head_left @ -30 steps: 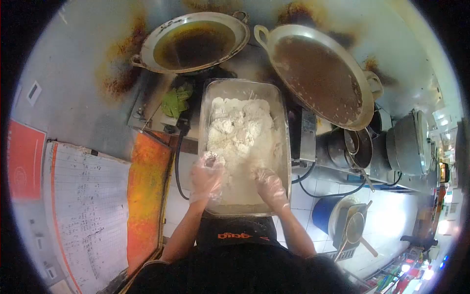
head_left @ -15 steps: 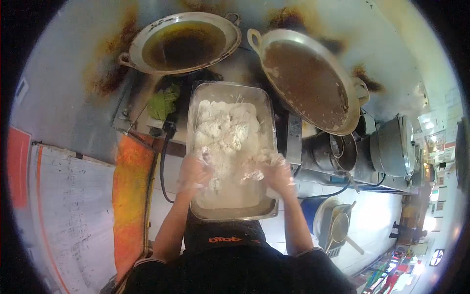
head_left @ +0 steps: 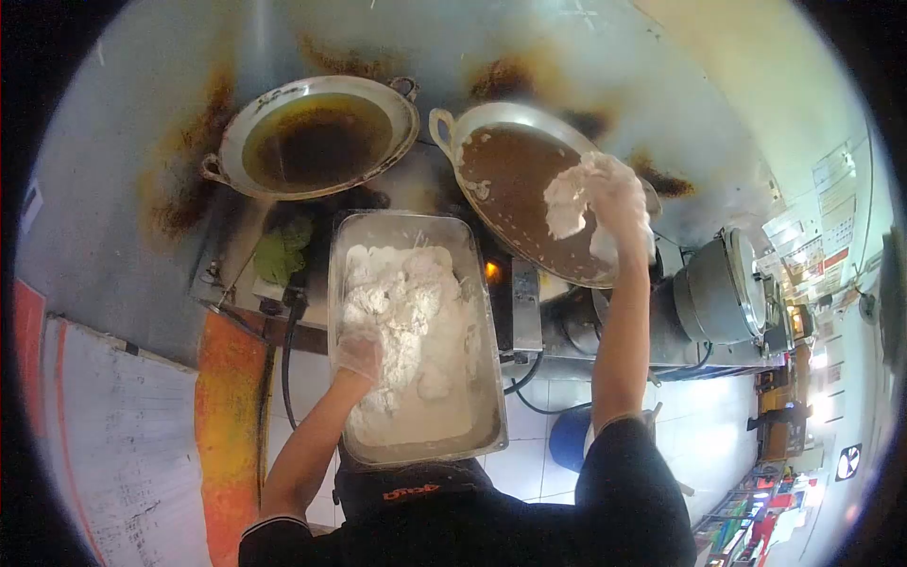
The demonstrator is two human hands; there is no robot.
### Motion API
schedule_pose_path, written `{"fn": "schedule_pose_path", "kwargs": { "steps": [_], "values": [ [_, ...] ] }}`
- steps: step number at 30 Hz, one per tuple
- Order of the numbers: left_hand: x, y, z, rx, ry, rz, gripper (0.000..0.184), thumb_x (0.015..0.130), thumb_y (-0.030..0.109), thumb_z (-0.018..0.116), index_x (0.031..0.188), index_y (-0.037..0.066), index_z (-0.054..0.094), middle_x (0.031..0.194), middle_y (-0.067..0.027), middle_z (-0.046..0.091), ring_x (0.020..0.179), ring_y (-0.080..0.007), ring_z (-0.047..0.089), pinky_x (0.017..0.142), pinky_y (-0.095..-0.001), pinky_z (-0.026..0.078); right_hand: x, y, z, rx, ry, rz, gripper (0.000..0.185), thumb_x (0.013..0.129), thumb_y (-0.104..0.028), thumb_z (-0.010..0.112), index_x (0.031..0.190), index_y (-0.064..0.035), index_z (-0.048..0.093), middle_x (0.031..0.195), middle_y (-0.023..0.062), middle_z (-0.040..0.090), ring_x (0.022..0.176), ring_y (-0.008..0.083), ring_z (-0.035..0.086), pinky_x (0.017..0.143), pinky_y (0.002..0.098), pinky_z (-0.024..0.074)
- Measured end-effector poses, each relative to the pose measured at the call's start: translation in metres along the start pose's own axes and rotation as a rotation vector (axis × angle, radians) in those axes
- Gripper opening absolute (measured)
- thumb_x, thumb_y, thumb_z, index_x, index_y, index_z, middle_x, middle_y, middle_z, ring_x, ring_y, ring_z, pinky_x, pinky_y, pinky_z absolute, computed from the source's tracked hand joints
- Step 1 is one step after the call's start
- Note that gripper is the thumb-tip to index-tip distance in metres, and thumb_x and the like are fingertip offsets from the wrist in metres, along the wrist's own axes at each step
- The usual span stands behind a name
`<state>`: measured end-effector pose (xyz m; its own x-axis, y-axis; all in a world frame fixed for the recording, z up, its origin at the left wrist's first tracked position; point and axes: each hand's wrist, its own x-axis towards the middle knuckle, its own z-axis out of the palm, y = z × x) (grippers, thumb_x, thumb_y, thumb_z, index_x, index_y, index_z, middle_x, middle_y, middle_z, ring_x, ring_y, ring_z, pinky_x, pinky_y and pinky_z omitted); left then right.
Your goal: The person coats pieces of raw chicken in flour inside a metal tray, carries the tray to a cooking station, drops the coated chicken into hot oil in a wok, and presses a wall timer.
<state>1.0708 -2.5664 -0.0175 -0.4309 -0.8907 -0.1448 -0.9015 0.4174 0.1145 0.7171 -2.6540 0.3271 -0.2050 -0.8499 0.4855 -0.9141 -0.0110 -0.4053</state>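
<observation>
My right hand (head_left: 619,200), in a clear plastic glove, grips a flour-coated piece (head_left: 567,203) above the right wok (head_left: 515,175), which holds brown oil with small bits floating in it. Down in the metal tray (head_left: 487,416), my left hand (head_left: 359,352), also gloved, rests at the left side against the floured pieces (head_left: 402,298). Its fingers are partly buried or hidden, so their grip does not show. Loose flour (head_left: 425,416) covers the tray's near part.
Another wok (head_left: 316,146) with dark yellow oil stands at the back left. Green leaves (head_left: 282,253) lie left of the tray. A small flame (head_left: 492,271) shows beneath the right wok. Pots (head_left: 713,288) stand at the right, and a blue bucket (head_left: 569,439) is on the floor.
My right hand has risen from the tray to over the right wok, carrying a floured piece. My left hand has stayed at the tray's left side. The view has shifted, with the woks lower in it.
</observation>
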Motion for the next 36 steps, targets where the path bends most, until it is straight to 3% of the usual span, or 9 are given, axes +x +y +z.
{"fn": "schedule_pose_path", "kwargs": {
  "steps": [4,11,16,23,24,28,31,33,36],
  "values": [
    [0.005,0.000,0.041,0.133,0.087,-0.012,0.020,0.084,0.011,0.059,0.097,0.004,0.072,0.097,-0.0156,0.071,0.089,-0.0285,0.068,0.077,-0.0404,0.052,0.062,0.137,0.102,-0.283,-0.071,0.008,0.029,0.089,-0.030,0.061,0.108,-0.0105,0.071,0.112,0.0162,0.069,0.105,0.0326,0.066,0.091,0.0394,0.0501],
    [0.006,-0.001,0.025,0.176,-0.141,0.007,0.023,0.086,0.013,0.058,0.101,0.003,0.072,0.101,-0.0172,0.071,0.101,-0.0302,0.067,0.087,-0.0438,0.050,0.075,0.146,0.113,-0.556,-0.252,0.017,0.028,0.090,-0.019,0.053,0.110,-0.0102,0.070,0.118,0.0170,0.066,0.111,0.0331,0.063,0.094,0.0421,0.0507],
    [0.009,0.010,-0.019,0.123,-0.295,-0.046,0.028,0.081,0.020,0.064,0.100,0.002,0.072,0.106,-0.0183,0.071,0.103,-0.0313,0.068,0.086,-0.0416,0.053,-0.071,0.031,0.055,-1.276,0.525,-0.729,0.035,0.094,-0.022,0.049,0.126,-0.0072,0.054,0.098,0.0094,0.058,0.089,0.0250,0.059,0.074,0.0384,0.0514],
    [-0.028,0.036,-0.049,-0.237,-0.267,-0.246,0.035,0.079,0.030,0.067,0.099,0.002,0.073,0.104,-0.0217,0.071,0.099,-0.0362,0.070,0.082,-0.0428,0.057,-0.366,-0.019,0.220,-0.980,-0.175,-0.526,0.038,0.089,-0.009,0.050,0.120,0.0119,0.053,0.083,0.0185,0.064,0.064,0.0248,0.065,0.053,0.0401,0.0533],
    [-0.034,0.035,-0.030,-0.220,-0.274,-0.234,0.035,0.079,0.030,0.067,0.099,0.002,0.073,0.104,-0.0217,0.071,0.099,-0.0362,0.070,0.082,-0.0428,0.057,-0.376,-0.024,0.198,-0.576,-0.827,-0.617,0.040,0.090,-0.010,0.047,0.122,0.0137,0.051,0.087,0.0229,0.066,0.070,0.0284,0.068,0.055,0.0427,0.0549],
    [-0.038,0.038,-0.036,-0.230,-0.246,-0.258,0.045,0.081,0.038,0.064,0.101,-0.002,0.071,0.104,-0.0251,0.070,0.097,-0.0414,0.069,0.086,-0.0469,0.055,-0.407,-0.014,0.246,-0.320,-0.883,-0.174,0.043,0.093,-0.012,0.045,0.127,0.0143,0.048,0.096,0.0252,0.067,0.075,0.0299,0.071,0.056,0.0455,0.0545],
    [-0.045,0.043,-0.033,-0.327,-0.275,-0.334,0.050,0.081,0.043,0.063,0.101,-0.003,0.071,0.103,-0.0272,0.069,0.095,-0.0438,0.068,0.086,-0.0482,0.054,-0.411,0.021,0.287,-0.280,0.064,-0.206,0.017,0.088,-0.013,0.057,0.073,-0.0122,0.065,0.065,0.0038,0.064,0.049,0.0130,0.059,0.049,0.0283,0.0498],
    [-0.047,0.041,-0.030,-0.326,-0.185,-0.399,0.052,0.081,0.045,0.063,0.099,-0.003,0.071,0.101,-0.0279,0.069,0.092,-0.0446,0.067,0.085,-0.0484,0.054,-0.432,0.053,0.298,-2.018,0.447,-0.793,0.014,0.088,-0.016,0.058,0.079,-0.0109,0.067,0.072,0.0036,0.066,0.061,0.0129,0.064,0.053,0.0275,0.0505],
    [-0.044,0.038,-0.025,-0.379,-0.297,-0.295,0.049,0.079,0.045,0.067,0.094,-0.001,0.072,0.094,-0.0279,0.069,0.089,-0.0431,0.068,0.084,-0.0477,0.055,-0.430,0.044,0.288,-1.910,0.325,-0.807,0.014,0.089,-0.018,0.058,0.081,-0.0108,0.067,0.080,0.0047,0.067,0.068,0.0151,0.065,0.053,0.0283,0.0505]
  ]
}}
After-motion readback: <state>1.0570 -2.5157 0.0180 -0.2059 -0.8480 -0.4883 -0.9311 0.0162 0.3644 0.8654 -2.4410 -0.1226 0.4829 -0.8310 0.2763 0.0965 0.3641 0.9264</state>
